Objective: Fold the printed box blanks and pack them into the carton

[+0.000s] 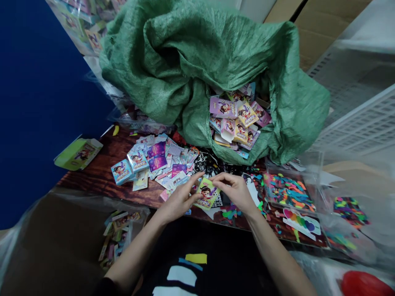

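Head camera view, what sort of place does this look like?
Probably a small packing workshop: a green woven sack of printed cartoon cards, more cards piled on a wood-grain table, and a clear tray of colourful cut pieces.

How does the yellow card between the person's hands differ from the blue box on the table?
The yellow printed card sits between the left hand and right hand, while the pale blue box lies apart on the dark wooden table. The card is yellow-green, the box blue. Both carry a cartoon dark-haired child.
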Tool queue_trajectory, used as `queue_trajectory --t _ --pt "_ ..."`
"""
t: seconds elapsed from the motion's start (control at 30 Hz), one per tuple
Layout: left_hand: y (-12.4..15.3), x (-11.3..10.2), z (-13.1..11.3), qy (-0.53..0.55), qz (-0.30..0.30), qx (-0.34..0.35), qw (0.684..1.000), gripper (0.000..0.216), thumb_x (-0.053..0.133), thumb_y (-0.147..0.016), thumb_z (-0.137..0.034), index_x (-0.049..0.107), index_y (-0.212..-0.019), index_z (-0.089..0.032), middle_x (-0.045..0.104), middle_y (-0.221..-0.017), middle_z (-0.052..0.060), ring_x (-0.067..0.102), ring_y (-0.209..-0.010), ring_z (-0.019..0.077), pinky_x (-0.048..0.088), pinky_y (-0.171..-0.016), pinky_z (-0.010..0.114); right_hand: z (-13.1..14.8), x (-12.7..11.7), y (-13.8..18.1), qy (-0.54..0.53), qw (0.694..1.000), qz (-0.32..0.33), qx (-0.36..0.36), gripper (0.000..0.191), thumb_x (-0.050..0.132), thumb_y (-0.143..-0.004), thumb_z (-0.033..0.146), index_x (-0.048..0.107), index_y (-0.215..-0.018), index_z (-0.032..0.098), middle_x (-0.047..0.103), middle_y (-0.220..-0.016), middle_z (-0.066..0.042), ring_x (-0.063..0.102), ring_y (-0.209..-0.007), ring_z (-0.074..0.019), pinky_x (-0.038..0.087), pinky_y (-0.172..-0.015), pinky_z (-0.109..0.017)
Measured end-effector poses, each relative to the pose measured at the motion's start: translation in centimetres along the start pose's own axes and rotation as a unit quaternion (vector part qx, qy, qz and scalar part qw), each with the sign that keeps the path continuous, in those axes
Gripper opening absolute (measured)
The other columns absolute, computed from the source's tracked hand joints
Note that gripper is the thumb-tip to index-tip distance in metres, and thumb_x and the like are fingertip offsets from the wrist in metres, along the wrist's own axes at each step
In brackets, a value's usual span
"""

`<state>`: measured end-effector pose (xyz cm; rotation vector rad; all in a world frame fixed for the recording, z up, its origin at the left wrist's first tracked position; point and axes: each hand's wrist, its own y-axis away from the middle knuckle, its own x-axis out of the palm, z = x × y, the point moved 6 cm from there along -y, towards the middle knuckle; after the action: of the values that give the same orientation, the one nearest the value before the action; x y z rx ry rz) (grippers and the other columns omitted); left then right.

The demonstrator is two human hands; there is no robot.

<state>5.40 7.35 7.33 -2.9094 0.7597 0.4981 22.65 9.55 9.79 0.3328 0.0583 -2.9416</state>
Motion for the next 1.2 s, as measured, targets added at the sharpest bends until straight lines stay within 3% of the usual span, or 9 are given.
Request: queue_trajectory --t 0.2,0.3,0.4,0.6,0.73,0.83,0.97,1.07,1.2 --pt "0.4 0.0 -0.2 -0.028 0.016 0.016 0.999 0.042 0.052 -0.095 -0.026 0.049 -0.137 -0.028 0.062 -0.128 0.009 0.062 -0.101 0.0213 0.049 -0.094 0.037 0.6 0.1 0.5 0.038 0.997 0.046 -0.051 0.014 0.065 -0.085 0.028 0.079 -0.086 0.024 0.074 -0.088 -0.005 0.068 -0.086 -0.021 0.052 -0.079 -0.035" --pt "0.6 0.1 0.2 0.024 0.006 -0.015 1.0 0.048 0.054 -0.094 -0.029 0.045 -0.141 -0.027 0.062 -0.123 0.009 0.063 -0.089 0.0189 0.053 -0.081 0.032 -0.1 0.6 1.2 0.002 0.998 0.047 -0.044 0.015 0.066 -0.085 0.032 0.079 -0.089 0.026 0.075 -0.097 -0.006 0.069 -0.094 -0.0224 0.053 -0.085 -0.038" --pt "0.8 0.5 0.8 0.099 -0.002 -0.047 0.994 0.057 0.057 -0.092 -0.031 0.038 -0.146 -0.028 0.061 -0.117 0.008 0.06 -0.073 0.0137 0.051 -0.066 0.026 -1.7 1.0 2.1 -0.07 0.997 -0.02 -0.017 0.015 0.07 -0.083 0.036 0.078 -0.092 0.027 0.075 -0.106 -0.007 0.068 -0.102 -0.0232 0.053 -0.091 -0.04" --pt "1.9 1.0 1.9 0.116 0.031 -0.08 0.99 0.043 0.059 -0.09 -0.036 0.054 -0.131 -0.023 0.064 -0.107 0.005 0.057 -0.068 0.0121 0.049 -0.061 0.023 -4.9 2.7 3.1 -0.12 0.99 -0.023 0.065 0.025 0.074 -0.077 0.048 0.079 -0.087 0.025 0.077 -0.101 -0.009 0.07 -0.094 -0.0254 0.056 -0.084 -0.041" --pt "3.6 -4.7 3.7 0.083 -0.116 -0.107 0.984 0.054 0.059 -0.089 -0.039 0.049 -0.139 -0.022 0.063 -0.12 0.01 0.064 -0.089 0.0195 0.054 -0.077 0.031 -6.3 2.8 2.9 -0.149 0.979 -0.061 0.123 0.039 0.074 -0.077 0.051 0.075 -0.105 0.024 0.077 -0.099 -0.011 0.069 -0.079 -0.0222 0.057 -0.066 -0.035" --pt "5.6 -11.6 5.1 0.053 -0.275 -0.117 0.953 0.065 0.059 -0.087 -0.044 0.042 -0.145 -0.019 0.062 -0.124 0.012 0.064 -0.102 0.0241 0.055 -0.085 0.037 -6.8 3.6 3.0 -0.145 0.977 -0.036 0.154 0.038 0.077 -0.072 0.052 0.076 -0.092 0.02 0.077 -0.086 -0.01 0.068 -0.07 -0.0198 0.055 -0.059 -0.031" --pt "7.3 -18.7 6.0 -0.112 -0.407 -0.132 0.897 0.071 0.059 -0.085 -0.046 0.038 -0.147 -0.016 0.057 -0.137 0.017 0.058 -0.123 0.0317 0.047 -0.104 0.049 -5.1 3.5 2.6 -0.127 0.981 0.009 0.143 0.036 0.075 -0.074 0.053 0.076 -0.086 0.019 0.076 -0.078 -0.008 0.065 -0.063 -0.0173 0.054 -0.057 -0.03" --pt "7.2 -19.5 5.9 -0.239 -0.423 -0.135 0.863 0.069 0.063 -0.083 -0.044 0.043 -0.144 -0.018 0.038 -0.156 0.017 0.03 -0.147 0.0362 0.025 -0.119 0.055 -2.0 0.0 0.6 -0.09 0.992 -0.049 0.071 0.03 0.071 -0.079 0.047 0.075 -0.089 0.02 0.076 -0.08 -0.007 0.066 -0.066 -0.0172 0.054 -0.061 -0.03" --pt "6.6 -16.5 5.6 -0.244 -0.409 -0.093 0.874 0.059 0.059 -0.086 -0.046 0.049 -0.138 -0.02 0.035 -0.157 0.017 0.031 -0.146 0.0358 0.029 -0.118 0.055 1.5 -7.2 -3.7 0.0 0.972 -0.231 -0.041 0.023 0.063 -0.082 0.039 0.071 -0.09 0.019 0.073 -0.075 -0.005 0.064 -0.064 -0.0173 0.052 -0.06 -0.031"
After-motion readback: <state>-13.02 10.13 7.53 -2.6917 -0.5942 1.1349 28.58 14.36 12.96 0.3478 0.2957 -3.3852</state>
